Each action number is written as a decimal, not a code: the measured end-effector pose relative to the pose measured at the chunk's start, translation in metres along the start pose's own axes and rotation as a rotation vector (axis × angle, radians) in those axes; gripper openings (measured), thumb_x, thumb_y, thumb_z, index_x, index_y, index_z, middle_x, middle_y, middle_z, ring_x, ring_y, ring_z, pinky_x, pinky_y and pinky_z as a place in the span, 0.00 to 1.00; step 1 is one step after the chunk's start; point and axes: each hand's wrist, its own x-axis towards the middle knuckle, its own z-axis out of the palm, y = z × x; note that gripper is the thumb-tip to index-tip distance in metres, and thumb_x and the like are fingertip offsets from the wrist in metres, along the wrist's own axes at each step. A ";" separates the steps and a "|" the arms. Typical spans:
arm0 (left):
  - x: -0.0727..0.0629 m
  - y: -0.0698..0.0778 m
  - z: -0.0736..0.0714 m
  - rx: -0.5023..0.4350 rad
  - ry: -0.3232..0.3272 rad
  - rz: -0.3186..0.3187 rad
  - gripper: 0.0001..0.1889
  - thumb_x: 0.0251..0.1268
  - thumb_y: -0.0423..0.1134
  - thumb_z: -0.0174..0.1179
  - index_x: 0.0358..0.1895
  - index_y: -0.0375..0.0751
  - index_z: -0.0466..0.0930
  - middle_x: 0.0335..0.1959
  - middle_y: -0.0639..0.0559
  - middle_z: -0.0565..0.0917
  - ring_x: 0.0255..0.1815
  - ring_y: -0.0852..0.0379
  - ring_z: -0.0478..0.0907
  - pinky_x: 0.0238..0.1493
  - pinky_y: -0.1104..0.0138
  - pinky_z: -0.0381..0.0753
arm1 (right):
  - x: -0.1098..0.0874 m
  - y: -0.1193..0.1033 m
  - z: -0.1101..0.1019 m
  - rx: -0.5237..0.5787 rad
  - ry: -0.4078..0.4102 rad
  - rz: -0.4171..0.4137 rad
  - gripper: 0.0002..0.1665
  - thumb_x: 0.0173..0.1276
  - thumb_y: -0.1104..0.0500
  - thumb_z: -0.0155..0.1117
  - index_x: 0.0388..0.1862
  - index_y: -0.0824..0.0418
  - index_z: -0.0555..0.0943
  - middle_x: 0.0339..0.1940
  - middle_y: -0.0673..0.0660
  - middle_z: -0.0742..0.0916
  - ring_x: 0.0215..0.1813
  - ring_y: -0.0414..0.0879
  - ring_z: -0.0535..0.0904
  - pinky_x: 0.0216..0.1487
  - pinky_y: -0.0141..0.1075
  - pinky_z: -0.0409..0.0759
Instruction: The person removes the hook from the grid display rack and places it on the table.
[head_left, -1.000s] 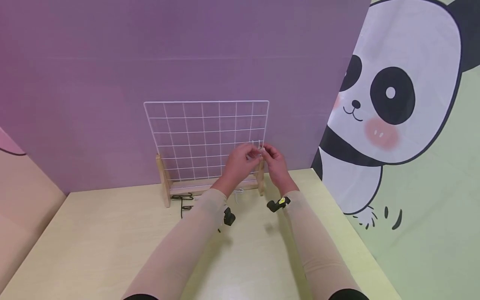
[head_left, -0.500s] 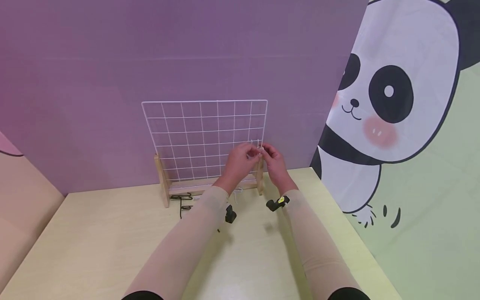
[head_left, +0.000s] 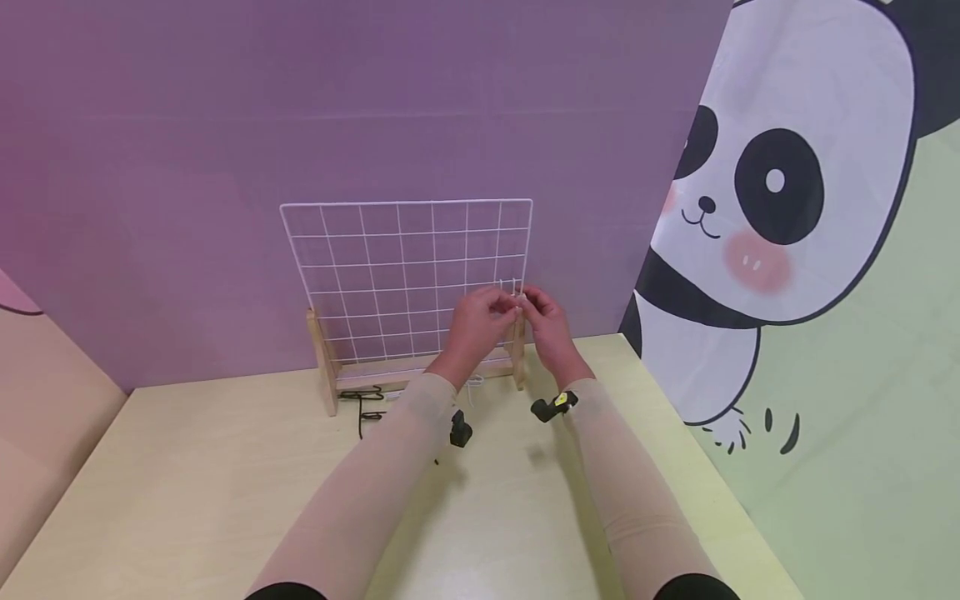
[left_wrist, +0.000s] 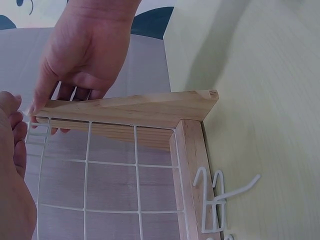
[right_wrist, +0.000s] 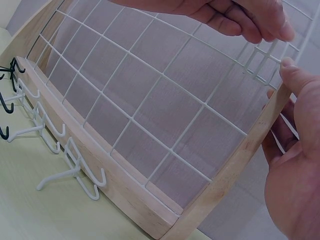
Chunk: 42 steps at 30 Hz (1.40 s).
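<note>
A white wire grid panel (head_left: 405, 202) stands upright in a wooden stand (head_left: 327, 367). My left hand (head_left: 474, 323) is at the grid's right edge, thumb and index finger pinching a small white wire hook (right_wrist: 267, 55) that lies against the grid. The fingertips partly cover it in the head view. Beside it my right hand (head_left: 551, 327) grips the top of the stand's right upright (left_wrist: 125, 106), thumb in front and other fingers behind. Its thumb (right_wrist: 291, 70) is close to the hook; whether they touch, I cannot tell.
Several white hooks (right_wrist: 75, 170) lie along the stand's base bar on the table (head_left: 187, 467), with black hooks (head_left: 363, 395) at the left end. A purple wall (head_left: 225, 167) rises behind. A panda picture (head_left: 772, 275) covers the right wall.
Both hands stay at the grid's right edge with almost no visible movement. The head view has shifted slightly, so the scene sits a little further left.
</note>
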 end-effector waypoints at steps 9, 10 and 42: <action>0.000 -0.001 -0.002 0.040 0.006 0.023 0.05 0.76 0.36 0.73 0.47 0.38 0.92 0.44 0.47 0.91 0.49 0.49 0.90 0.56 0.60 0.90 | -0.001 0.000 0.002 -0.003 -0.009 0.003 0.22 0.89 0.54 0.61 0.73 0.64 0.80 0.71 0.62 0.84 0.76 0.54 0.77 0.83 0.51 0.70; 0.000 -0.001 -0.003 0.047 0.005 0.025 0.05 0.76 0.36 0.73 0.48 0.39 0.92 0.44 0.47 0.91 0.49 0.49 0.90 0.56 0.60 0.90 | -0.001 -0.001 0.002 -0.006 -0.010 0.005 0.22 0.89 0.54 0.61 0.74 0.63 0.80 0.71 0.61 0.84 0.76 0.54 0.77 0.83 0.51 0.69; 0.005 0.013 -0.024 0.052 0.074 0.184 0.03 0.74 0.32 0.74 0.45 0.37 0.93 0.41 0.48 0.90 0.46 0.50 0.89 0.53 0.59 0.91 | -0.003 -0.001 0.001 -0.036 -0.011 0.007 0.25 0.89 0.50 0.60 0.75 0.61 0.79 0.72 0.60 0.83 0.78 0.55 0.74 0.85 0.53 0.66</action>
